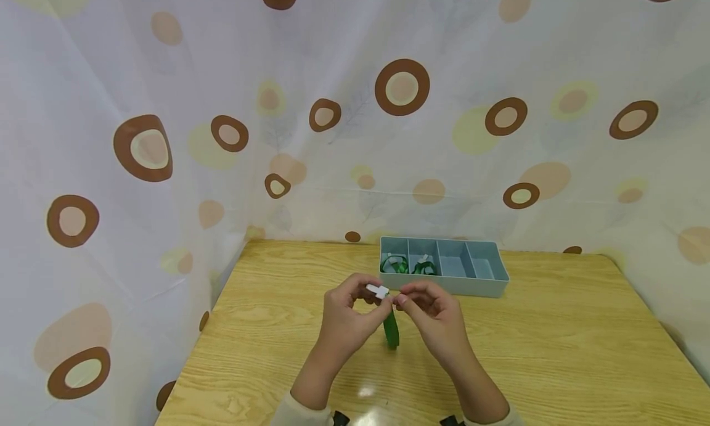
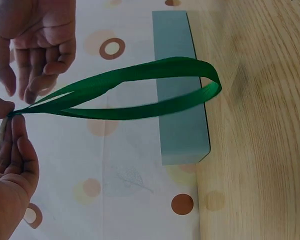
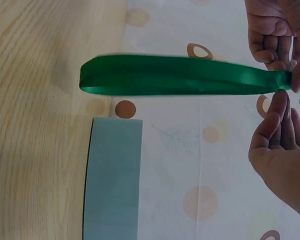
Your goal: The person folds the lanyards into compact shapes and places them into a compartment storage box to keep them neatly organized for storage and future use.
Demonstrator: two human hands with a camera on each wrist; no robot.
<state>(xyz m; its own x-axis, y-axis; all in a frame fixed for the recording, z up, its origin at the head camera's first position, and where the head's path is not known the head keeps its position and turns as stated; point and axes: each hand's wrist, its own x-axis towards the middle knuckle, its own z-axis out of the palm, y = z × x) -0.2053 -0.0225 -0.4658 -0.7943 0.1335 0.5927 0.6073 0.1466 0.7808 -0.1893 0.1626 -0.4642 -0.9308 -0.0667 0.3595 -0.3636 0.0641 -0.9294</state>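
A green ribbon loop (image 2: pixel 140 72) hangs from my left hand (image 1: pixel 349 318), its ends gathered between thumb and fingertips. At the gathered end is a small white piece (image 1: pixel 379 291); its exact kind is unclear. My right hand (image 1: pixel 438 321) is close beside, fingertips at the gathered end of the ribbon. In the left wrist view, a gap shows between the right thumb and fingers. The right wrist view shows the loop (image 3: pixel 180 75) stretching down flat and wide from the left fingertips. Behind the hands stands a pale blue divided box (image 1: pixel 466 284).
Two left compartments of the box hold green ribbons (image 1: pixel 424 267) with small white pieces. The wood-grain table (image 1: pixel 566 339) extends to both sides. A white patterned curtain (image 1: pixel 355 148) hangs behind the table and along its left side.
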